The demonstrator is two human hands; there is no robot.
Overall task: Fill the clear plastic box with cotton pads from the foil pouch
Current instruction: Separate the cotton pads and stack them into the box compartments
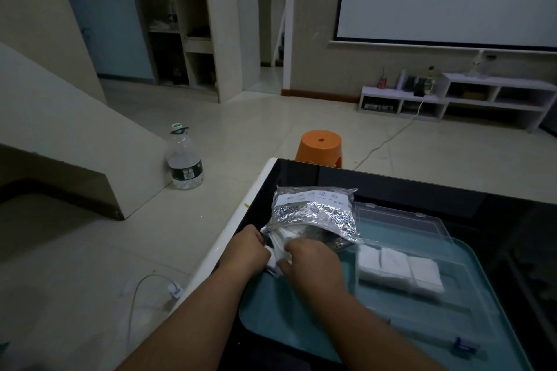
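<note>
A crinkled silver foil pouch (313, 211) lies on the teal tray (301, 310), its open mouth facing me. My left hand (245, 253) grips the pouch's near left edge. My right hand (313, 262) pinches a stack of white cotton pads (278, 245) sticking out of the mouth. To the right stands the clear plastic box (446, 298), lid (401, 220) hinged open behind it. A row of white cotton pads (401, 268) lies inside the box along its far side.
The tray rests on a black glossy table (422, 190) with a white left edge. A small blue clip (462, 345) lies at the tray's near right. On the floor stand an orange stool (321, 144) and a large water bottle (184, 159). A white cable (141, 289) trails left.
</note>
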